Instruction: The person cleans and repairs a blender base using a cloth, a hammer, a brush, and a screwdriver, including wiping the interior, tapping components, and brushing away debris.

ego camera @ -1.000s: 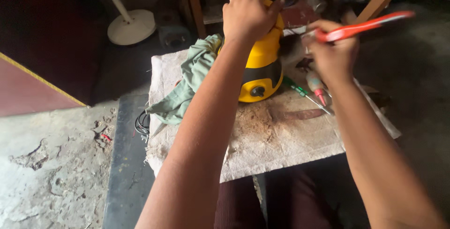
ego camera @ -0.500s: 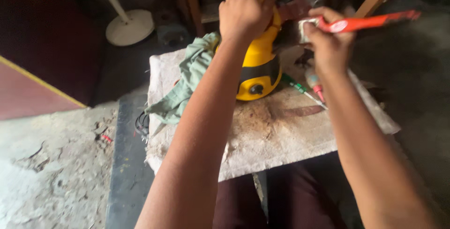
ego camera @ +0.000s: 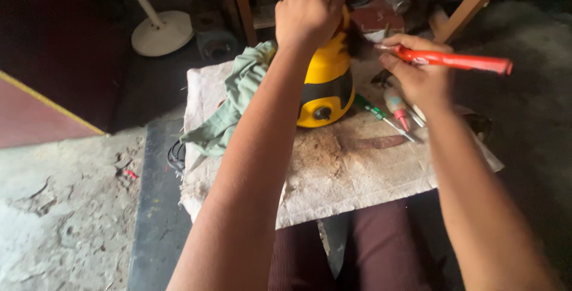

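A yellow and black power tool point(ego camera: 326, 82) stands upright on a small table covered with stained cloth point(ego camera: 333, 172). My left hand point(ego camera: 307, 11) grips its top end. My right hand point(ego camera: 417, 73) holds a red-handled brush point(ego camera: 459, 60) level, its dark bristle end point(ego camera: 359, 46) touching the tool's upper right side. A green rag point(ego camera: 235, 103) lies bunched against the tool's left side.
A green-handled screwdriver point(ego camera: 375, 112), a red-tipped tool point(ego camera: 398, 109) and a rusty flat blade point(ego camera: 375, 142) lie on the cloth right of the power tool. A white round stand base point(ego camera: 162, 31) sits on the floor far left. Wooden legs point(ego camera: 471, 2) rise behind.
My right hand has swung the red brush leftward, bringing its bristle end against the tool's upper side. My left hand stays on top of the tool.
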